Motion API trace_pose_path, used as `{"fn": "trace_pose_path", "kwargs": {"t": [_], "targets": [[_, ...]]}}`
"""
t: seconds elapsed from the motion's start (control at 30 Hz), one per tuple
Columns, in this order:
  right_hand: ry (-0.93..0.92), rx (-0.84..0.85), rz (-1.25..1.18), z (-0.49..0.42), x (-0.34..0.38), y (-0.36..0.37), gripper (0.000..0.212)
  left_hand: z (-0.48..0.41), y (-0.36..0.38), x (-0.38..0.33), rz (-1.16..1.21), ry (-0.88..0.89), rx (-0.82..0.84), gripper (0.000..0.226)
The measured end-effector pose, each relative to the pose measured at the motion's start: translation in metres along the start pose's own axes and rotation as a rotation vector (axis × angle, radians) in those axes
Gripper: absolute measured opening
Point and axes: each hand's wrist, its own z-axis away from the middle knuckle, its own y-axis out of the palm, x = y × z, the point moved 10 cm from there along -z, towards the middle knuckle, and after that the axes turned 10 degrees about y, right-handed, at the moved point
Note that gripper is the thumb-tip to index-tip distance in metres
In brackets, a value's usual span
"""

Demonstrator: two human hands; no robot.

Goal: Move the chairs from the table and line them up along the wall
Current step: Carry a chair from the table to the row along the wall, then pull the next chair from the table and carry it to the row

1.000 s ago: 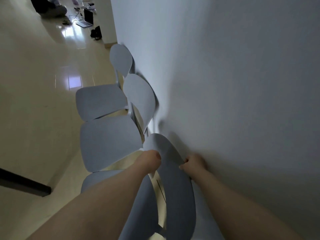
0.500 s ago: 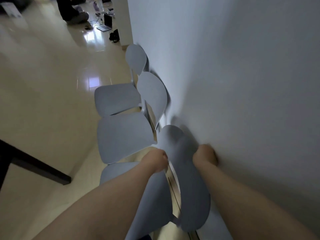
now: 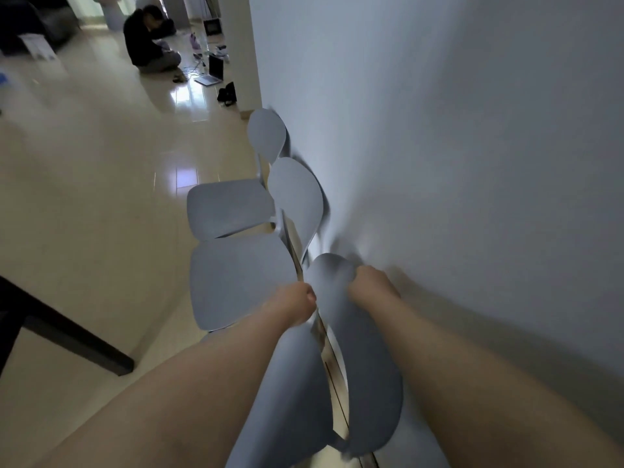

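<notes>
Three grey chairs stand in a row against the white wall (image 3: pixel 439 163). The nearest chair (image 3: pixel 368 376) is below me; its backrest runs along the wall. My left hand (image 3: pixel 294 307) is closed on the backrest's left edge and my right hand (image 3: pixel 371 287) is closed on its right edge, next to the wall. Most of its seat is hidden under my left forearm. The middle chair (image 3: pixel 236 278) and the far chair (image 3: pixel 226 206) sit beyond it, seats facing the room, backrests against the wall.
A dark table leg (image 3: pixel 67 329) slants across the floor at lower left. The glossy beige floor (image 3: pixel 94 184) stretches left. Far back a person (image 3: pixel 148 42) sits on the floor near a laptop (image 3: pixel 212 70), a small black bag (image 3: pixel 227 92) and scattered items by a pillar.
The nearest chair's backrest has shifted closer to the wall with both hands on it. My view has lifted, so the far room and the seated person show more.
</notes>
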Motion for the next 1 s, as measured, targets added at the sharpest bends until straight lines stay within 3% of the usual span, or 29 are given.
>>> {"fn": "trace_pose_path", "kwargs": {"t": [0.4, 0.63, 0.87, 1.0], "targets": [[-0.2, -0.004, 0.063, 0.096, -0.059, 0.011, 0.035, 0.132, 0.022, -0.009, 0.096, -0.054, -0.275, 0.034], [-0.483, 0.072, 0.197, 0.199, -0.013, 0.076, 0.023, 0.26, 0.028, 0.058, 0.154, -0.263, -0.418, 0.033], [-0.655, 0.124, 0.332, 0.318, 0.032, 0.151, 0.018, 0.406, 0.03, 0.134, 0.233, -0.473, -0.634, 0.031], [-0.791, 0.187, 0.339, 0.416, 0.059, 0.219, 0.033, 0.515, 0.047, 0.188, 0.211, -0.601, -0.711, 0.031]]}}
